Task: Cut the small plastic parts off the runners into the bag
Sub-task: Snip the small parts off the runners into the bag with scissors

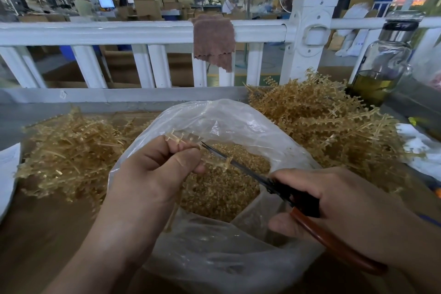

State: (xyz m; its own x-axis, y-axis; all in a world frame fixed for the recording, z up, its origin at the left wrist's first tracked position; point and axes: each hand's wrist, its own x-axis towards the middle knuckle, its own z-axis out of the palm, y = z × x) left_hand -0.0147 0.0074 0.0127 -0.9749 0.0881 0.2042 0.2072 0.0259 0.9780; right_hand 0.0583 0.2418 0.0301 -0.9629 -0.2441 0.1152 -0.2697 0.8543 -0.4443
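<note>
At centre left the left hand [152,169] pinches an amber runner [216,162] over the open plastic bag [214,114], mid-frame, which holds cut parts [222,193]. Centre right, the right hand [334,203] grips red-handled snips [281,190], blades at the runner. Keep each cut over the bag's mouth, close to the part.

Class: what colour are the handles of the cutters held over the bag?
The handles are reddish-brown, turning black near the blades; the head view shows this.

One bag [214,114], one cutter [279,187], one held runner [216,163], two runner piles [69,150], one bottle [381,59], one cloth [213,40].
</note>
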